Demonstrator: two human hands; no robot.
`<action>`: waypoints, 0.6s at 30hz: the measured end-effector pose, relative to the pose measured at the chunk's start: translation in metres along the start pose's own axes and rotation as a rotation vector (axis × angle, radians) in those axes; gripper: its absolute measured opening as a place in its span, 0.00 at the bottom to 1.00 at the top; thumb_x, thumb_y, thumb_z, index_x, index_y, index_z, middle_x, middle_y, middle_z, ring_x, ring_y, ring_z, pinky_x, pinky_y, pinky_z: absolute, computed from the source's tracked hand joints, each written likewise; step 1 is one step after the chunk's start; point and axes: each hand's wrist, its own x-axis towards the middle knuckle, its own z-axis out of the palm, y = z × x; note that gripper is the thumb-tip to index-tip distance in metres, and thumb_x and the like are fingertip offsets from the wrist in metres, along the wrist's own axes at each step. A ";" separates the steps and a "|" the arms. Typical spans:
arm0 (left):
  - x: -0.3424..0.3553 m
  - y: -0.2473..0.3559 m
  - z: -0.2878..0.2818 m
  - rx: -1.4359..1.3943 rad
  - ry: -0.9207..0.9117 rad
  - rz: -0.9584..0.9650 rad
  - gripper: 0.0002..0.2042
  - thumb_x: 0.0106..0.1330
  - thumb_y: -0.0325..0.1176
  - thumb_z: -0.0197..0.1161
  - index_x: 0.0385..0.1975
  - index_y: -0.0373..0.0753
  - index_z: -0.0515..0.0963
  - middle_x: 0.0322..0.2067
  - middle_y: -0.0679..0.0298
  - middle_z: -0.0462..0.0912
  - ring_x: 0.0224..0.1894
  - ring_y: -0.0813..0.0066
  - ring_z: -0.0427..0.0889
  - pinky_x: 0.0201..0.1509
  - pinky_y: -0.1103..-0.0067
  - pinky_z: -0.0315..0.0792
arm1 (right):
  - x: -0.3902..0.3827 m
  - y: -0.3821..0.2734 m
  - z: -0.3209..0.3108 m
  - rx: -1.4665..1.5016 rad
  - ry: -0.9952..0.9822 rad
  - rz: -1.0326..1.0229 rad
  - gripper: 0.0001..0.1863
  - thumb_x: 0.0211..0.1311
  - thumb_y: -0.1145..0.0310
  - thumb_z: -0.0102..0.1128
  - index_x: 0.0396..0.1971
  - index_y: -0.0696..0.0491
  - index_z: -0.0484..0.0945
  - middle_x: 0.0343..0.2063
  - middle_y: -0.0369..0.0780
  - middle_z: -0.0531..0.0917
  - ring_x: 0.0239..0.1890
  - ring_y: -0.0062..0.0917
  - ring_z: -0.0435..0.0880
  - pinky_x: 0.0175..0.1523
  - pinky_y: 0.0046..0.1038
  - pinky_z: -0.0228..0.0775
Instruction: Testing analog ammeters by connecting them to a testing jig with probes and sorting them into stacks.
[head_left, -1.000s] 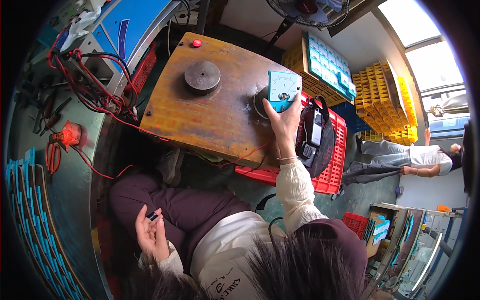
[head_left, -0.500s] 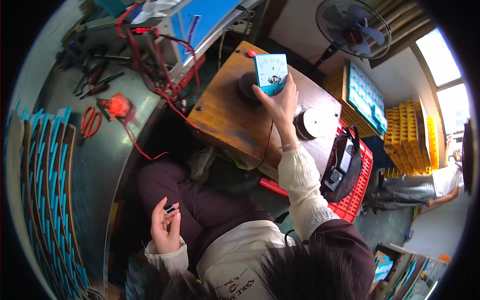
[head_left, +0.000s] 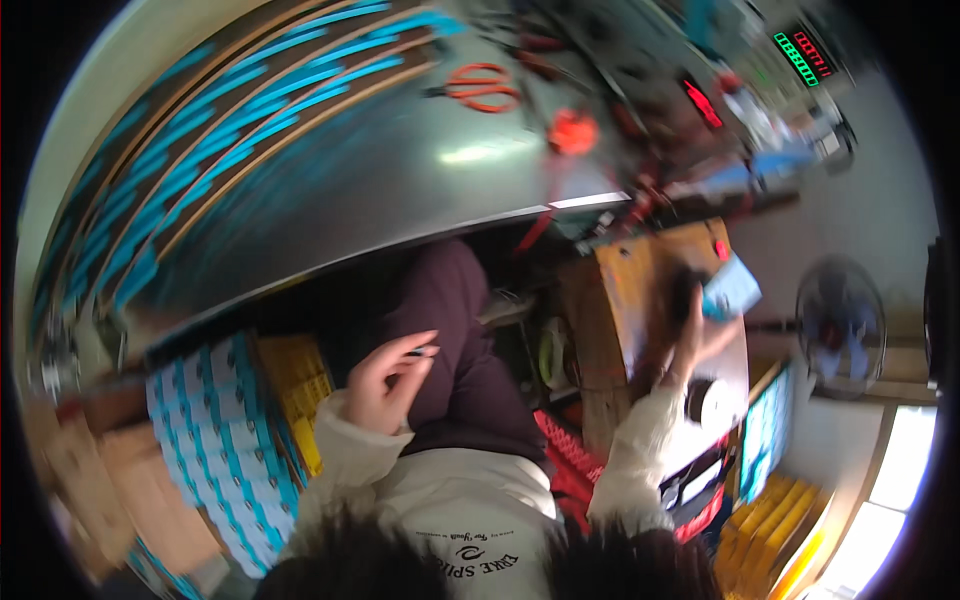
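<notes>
In my right hand (head_left: 704, 338) is a panel meter (head_left: 735, 288) with a white face and a turquoise lower part, smeared by motion. It is held over the far end of a wooden stand (head_left: 650, 285), near a dark round thing there. My left hand (head_left: 385, 385) is above my lap, its thumb and fingers bent towards each other. A small black piece (head_left: 420, 352) shows at its fingertips, too small to make out further.
A metal bench (head_left: 350, 215) carries orange-handled scissors (head_left: 482, 88), an orange lump (head_left: 573, 132) and red cables. Stacked turquoise meters in racks (head_left: 290, 100) fill its far left; more meters (head_left: 215, 430) stand at the near left. A fan (head_left: 840, 325) and yellow trays (head_left: 770, 530) are right.
The view has swung left, bringing the bench across the top. The meter stays in my right hand, over the stand. My left hand still has the small black piece at its fingertips.
</notes>
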 end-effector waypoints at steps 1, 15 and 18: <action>0.001 0.007 -0.003 0.030 0.007 0.081 0.14 0.63 0.23 0.59 0.49 0.35 0.78 0.41 0.57 0.83 0.42 0.75 0.83 0.45 0.82 0.76 | -0.018 -0.009 -0.005 -0.090 0.030 -0.053 0.44 0.39 0.64 0.81 0.56 0.63 0.66 0.51 0.48 0.73 0.52 0.35 0.74 0.57 0.38 0.66; -0.018 0.007 -0.070 -0.432 0.229 -0.065 0.28 0.65 0.22 0.58 0.64 0.33 0.55 0.44 0.58 0.80 0.41 0.78 0.80 0.41 0.83 0.74 | -0.232 -0.293 -0.030 0.826 -1.152 0.214 0.40 0.48 0.72 0.74 0.59 0.64 0.61 0.50 0.49 0.76 0.50 0.30 0.78 0.54 0.29 0.72; -0.011 0.004 -0.091 -0.265 0.175 -0.052 0.32 0.65 0.25 0.59 0.67 0.35 0.52 0.41 0.61 0.81 0.32 0.87 0.77 0.26 0.91 0.68 | -0.240 -0.286 -0.032 0.968 -1.423 0.600 0.09 0.59 0.82 0.60 0.41 0.63 0.76 0.34 0.38 0.84 0.35 0.15 0.82 0.43 0.18 0.75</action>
